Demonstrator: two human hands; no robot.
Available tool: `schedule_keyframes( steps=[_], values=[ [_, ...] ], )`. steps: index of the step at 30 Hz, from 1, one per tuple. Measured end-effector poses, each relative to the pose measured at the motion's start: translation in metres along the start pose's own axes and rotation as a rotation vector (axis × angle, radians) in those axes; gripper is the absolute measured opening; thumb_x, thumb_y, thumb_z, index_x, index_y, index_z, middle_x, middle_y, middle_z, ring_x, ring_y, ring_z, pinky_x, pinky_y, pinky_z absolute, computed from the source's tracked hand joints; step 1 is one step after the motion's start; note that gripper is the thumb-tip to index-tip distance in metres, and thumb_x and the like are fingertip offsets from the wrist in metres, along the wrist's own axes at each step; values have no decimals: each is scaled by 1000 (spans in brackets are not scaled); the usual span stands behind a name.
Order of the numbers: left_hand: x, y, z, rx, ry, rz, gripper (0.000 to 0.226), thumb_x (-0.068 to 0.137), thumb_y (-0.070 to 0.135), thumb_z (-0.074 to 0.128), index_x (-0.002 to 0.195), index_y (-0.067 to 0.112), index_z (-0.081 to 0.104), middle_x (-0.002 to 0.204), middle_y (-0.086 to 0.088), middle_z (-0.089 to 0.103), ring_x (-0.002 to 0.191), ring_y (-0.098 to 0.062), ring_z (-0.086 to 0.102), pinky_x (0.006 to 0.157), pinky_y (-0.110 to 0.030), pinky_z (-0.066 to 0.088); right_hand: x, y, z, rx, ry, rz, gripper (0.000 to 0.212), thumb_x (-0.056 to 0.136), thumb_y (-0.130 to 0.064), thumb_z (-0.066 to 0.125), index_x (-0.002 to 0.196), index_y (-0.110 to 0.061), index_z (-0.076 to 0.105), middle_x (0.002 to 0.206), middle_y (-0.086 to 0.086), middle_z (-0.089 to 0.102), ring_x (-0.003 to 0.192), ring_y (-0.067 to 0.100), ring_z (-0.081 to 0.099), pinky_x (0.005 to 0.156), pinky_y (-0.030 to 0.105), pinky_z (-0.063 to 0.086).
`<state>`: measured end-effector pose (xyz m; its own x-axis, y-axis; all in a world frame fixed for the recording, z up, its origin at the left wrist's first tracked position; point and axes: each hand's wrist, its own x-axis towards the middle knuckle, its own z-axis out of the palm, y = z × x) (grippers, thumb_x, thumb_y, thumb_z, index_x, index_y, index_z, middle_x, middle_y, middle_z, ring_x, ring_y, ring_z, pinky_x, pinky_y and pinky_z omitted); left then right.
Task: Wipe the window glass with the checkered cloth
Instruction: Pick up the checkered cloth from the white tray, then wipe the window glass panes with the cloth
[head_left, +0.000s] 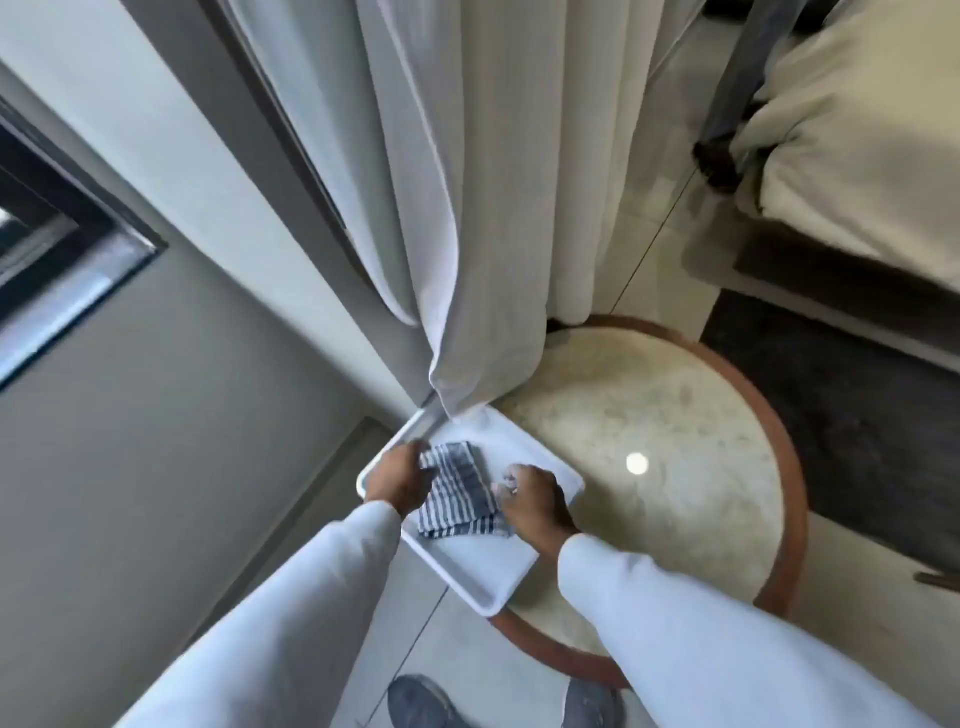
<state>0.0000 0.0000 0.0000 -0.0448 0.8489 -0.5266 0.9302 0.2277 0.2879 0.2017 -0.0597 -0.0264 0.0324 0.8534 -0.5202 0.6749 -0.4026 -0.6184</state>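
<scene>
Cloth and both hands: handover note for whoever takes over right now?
Left hand: on the left edge of the cloth, fingers curled at it; a firm grip cannot be confirmed.
Right hand: at the cloth's right edge, fingers bent; grip also unclear.
Cloth: folded, lying in the white tray on the round table, below the curtain.
Window: far left.
Done: hands reached the cloth.
Left: lift it, go to the window, wipe the glass.

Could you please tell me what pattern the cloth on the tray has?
Dark blue-grey and white stripes on the cloth, seen in the head view.
</scene>
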Motion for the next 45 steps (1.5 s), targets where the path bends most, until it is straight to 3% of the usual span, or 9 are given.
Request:
schedule_keyframes(
  steps=[6,11,16,19,22,24,34,38,45],
  values=[
    [43,-7,34,34,-8,150,49,103,18,64,151,7,59,149,-24,61,137,-45,63,112,-48,49,26,3,63,104,67,189,49,95,-41,83,119,-1,69,131,24,74,125,42,69,96,45,55],
    [51,-22,49,117,111,203,25,102,13,60,122,8,72,130,-16,63,121,-43,67,91,-52,56,41,16,72,252,149,277,39,83,-32,88,68,-16,55,72,7,55,74,25,51,62,35,40],
    [40,-27,20,-171,29,253,23,98,39,77,110,20,78,108,6,73,110,-21,56,93,-35,48,22,-1,32,769,109,346,33,82,-21,82,53,-21,66,71,2,62,72,22,59,66,31,44],
    [18,-20,-28,-733,-216,192,14,95,14,82,98,6,71,90,-6,75,84,-17,69,87,-31,55,1,-39,-9,1043,7,310,6,81,-14,70,80,-14,76,100,23,74,85,36,75,75,36,59],
    [-24,-15,-103,-954,-245,217,11,90,10,86,95,12,76,82,-3,82,72,-10,76,73,-22,62,-25,-92,-55,1192,-214,207,52,94,-9,49,138,9,69,146,32,72,135,51,70,119,59,57],
    [-59,-10,-160,-1031,-182,243,18,84,22,91,98,14,82,91,-4,83,82,-18,74,80,-29,59,-46,-139,-86,1255,-348,104,57,91,-16,47,137,0,77,146,25,76,131,39,77,112,49,64],
    [-304,-40,-530,-1225,545,398,33,89,44,80,110,19,84,96,1,81,79,-7,71,70,-25,53,-225,-514,-220,1268,-664,-506,55,84,-22,60,131,-1,82,137,22,81,120,32,81,108,45,67],
    [-406,-108,-652,-874,1132,326,19,104,36,71,107,21,82,93,-1,87,83,-2,79,73,-31,56,-295,-652,-221,1320,-783,-663,37,101,-16,51,100,-9,87,96,8,88,84,20,88,64,28,69],
    [-537,-317,-732,86,1957,-295,66,109,52,49,161,14,37,168,-18,39,154,-39,36,123,-54,35,-383,-834,-123,1135,-350,-1125,25,106,-10,47,119,-14,68,89,-15,79,79,0,74,63,14,60]
  ],
)
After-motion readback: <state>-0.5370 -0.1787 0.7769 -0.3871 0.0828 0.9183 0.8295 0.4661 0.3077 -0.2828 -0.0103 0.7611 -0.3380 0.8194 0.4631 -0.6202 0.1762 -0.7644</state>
